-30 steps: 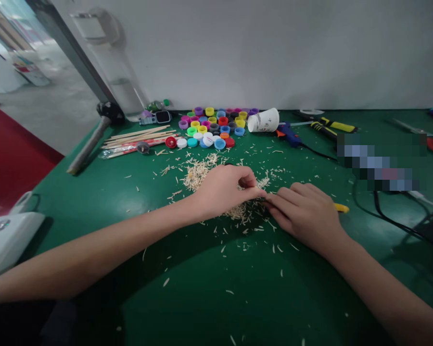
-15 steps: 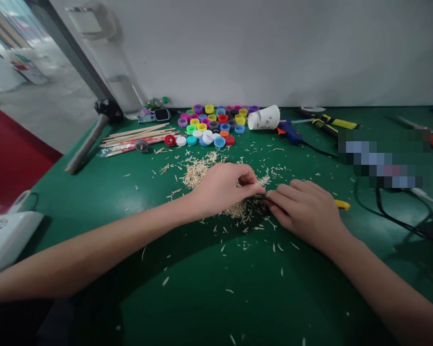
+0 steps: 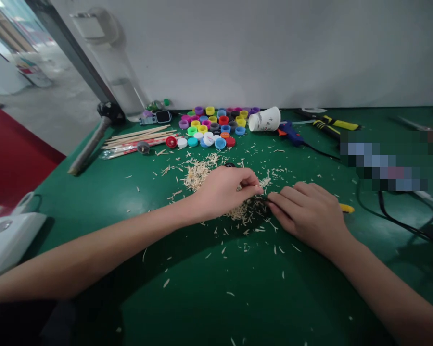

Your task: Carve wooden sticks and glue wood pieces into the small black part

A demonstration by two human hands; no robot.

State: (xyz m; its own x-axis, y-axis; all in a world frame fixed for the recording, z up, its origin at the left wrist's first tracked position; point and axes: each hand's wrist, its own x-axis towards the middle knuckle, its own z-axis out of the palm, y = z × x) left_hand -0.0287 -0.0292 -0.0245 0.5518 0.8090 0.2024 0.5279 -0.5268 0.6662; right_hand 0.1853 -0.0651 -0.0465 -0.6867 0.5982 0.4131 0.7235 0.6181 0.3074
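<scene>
My left hand (image 3: 225, 190) is over a pile of pale wood shavings (image 3: 197, 175), thumb and forefinger pinched together. What lies between those fingertips is too small to make out. Just to the right, my right hand (image 3: 308, 211) is closed, its knuckles up and thumb side toward the left fingertips. A yellow-ended tool (image 3: 347, 208) sticks out behind the right hand; its middle is hidden by the palm. Something thin and dark shows in the small gap between the hands. Behind my left hand a dark round object (image 3: 230, 165) is partly covered.
Colourful bottle caps (image 3: 204, 129) are grouped at the back, beside a tipped paper cup (image 3: 264, 119) and a blue glue gun (image 3: 290, 134). Wooden sticks (image 3: 139, 136) and a mallet (image 3: 94, 139) lie left. Yellow-black tools (image 3: 341, 123) and cables (image 3: 393, 214) are at right.
My right hand has moved slightly right, away from the left fingertips, with the yellow end moving along. The whole view has shifted a little. My left hand keeps its pinch.
</scene>
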